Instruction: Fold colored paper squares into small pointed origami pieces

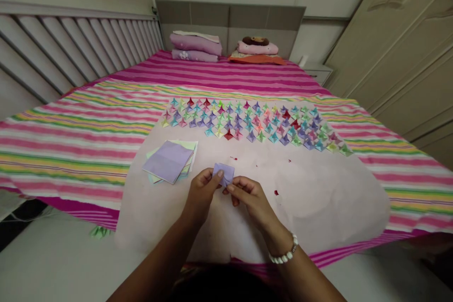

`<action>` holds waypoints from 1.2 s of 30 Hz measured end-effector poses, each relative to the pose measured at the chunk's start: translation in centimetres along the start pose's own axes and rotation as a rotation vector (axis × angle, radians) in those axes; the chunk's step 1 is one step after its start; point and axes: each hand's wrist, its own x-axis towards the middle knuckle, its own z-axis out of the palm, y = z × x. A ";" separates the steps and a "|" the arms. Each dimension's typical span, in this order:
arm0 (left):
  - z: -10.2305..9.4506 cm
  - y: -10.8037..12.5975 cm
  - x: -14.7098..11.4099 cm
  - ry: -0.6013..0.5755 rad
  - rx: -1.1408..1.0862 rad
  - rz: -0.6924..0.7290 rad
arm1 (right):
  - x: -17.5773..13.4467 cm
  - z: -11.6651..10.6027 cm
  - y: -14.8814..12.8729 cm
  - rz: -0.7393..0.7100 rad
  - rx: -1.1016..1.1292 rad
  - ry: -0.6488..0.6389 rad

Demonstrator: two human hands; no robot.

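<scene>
Pinching a small folded purple paper (228,171) in the left hand (201,191), thumb pressed over its face and covering part of it; gripping it also at the lower right corner with the right hand (249,193), fingers drawn in narrow and curled. Held low over the near middle of a pale sheet (332,193); cannot tell whether touching it. Around the right wrist, a bracelet (283,258) of white beads. Just left of the left hand, overlapping at odd angles, a stack of paper squares (168,160), purple on top, with green, cream and blue edges showing beneath. Scattered on the sheet right of the hands and just past them, in the way between fingers and far side, several red scraps (276,192). Farther out, set in close rows across the sheet's far side, many pointed folded pieces (251,137) in purple, blue, green, pink and red. Under all that, a striped cover (71,151) with a magenta border; below at left, a crumpled green piece (99,231). Beyond, folded purple bedding (196,47) and a pink-and-orange pile (257,49) before a grey headboard (230,16). Along the left, a slatted rail (78,47); at far right, a pale wardrobe (399,37), with a small white cabinet (318,75) nearby.
</scene>
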 end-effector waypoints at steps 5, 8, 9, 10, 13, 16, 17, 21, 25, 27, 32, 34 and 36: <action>0.2 0.3 -0.3 -0.016 0.002 -0.019 | 0.0 0.2 -0.2 -0.010 -0.036 0.051; 0.1 0.6 -0.3 -0.031 0.071 -0.009 | -0.1 0.2 -0.1 -0.008 -0.062 0.040; 0.1 0.6 -0.3 -0.030 0.089 -0.004 | -0.1 0.2 0.0 -0.015 -0.070 0.038; 0.0 0.6 -0.3 -0.027 0.096 0.000 | -0.2 0.2 0.0 -0.029 -0.076 0.048; -0.2 0.4 0.0 0.000 0.086 -0.005 | -0.4 0.3 0.3 -0.131 -0.107 0.161; -0.5 0.2 0.2 0.024 0.127 -0.022 | -0.5 0.1 0.2 -0.281 -0.204 0.248; -0.5 0.2 0.2 0.025 0.148 -0.022 | -0.5 0.1 0.2 -0.325 -0.253 0.238; -0.6 0.5 0.0 -0.013 0.215 0.019 | -0.5 -0.2 -0.2 -0.425 -0.404 0.153; -0.7 0.7 0.0 -0.049 0.266 0.074 | -0.6 -0.2 -0.4 -0.442 -0.453 0.129; -0.7 0.8 0.0 -0.047 0.268 0.068 | -0.6 -0.3 -0.5 -0.444 -0.473 0.118; -0.5 0.6 0.0 -0.083 0.217 0.018 | -0.4 -0.5 -0.4 -0.438 -0.485 0.111; -0.5 0.5 0.0 -0.106 0.197 0.017 | -0.3 -0.6 -0.4 -0.423 -0.460 0.115; -0.6 0.4 0.2 -0.094 0.202 0.044 | -0.3 -0.7 -0.4 -0.408 -0.419 0.121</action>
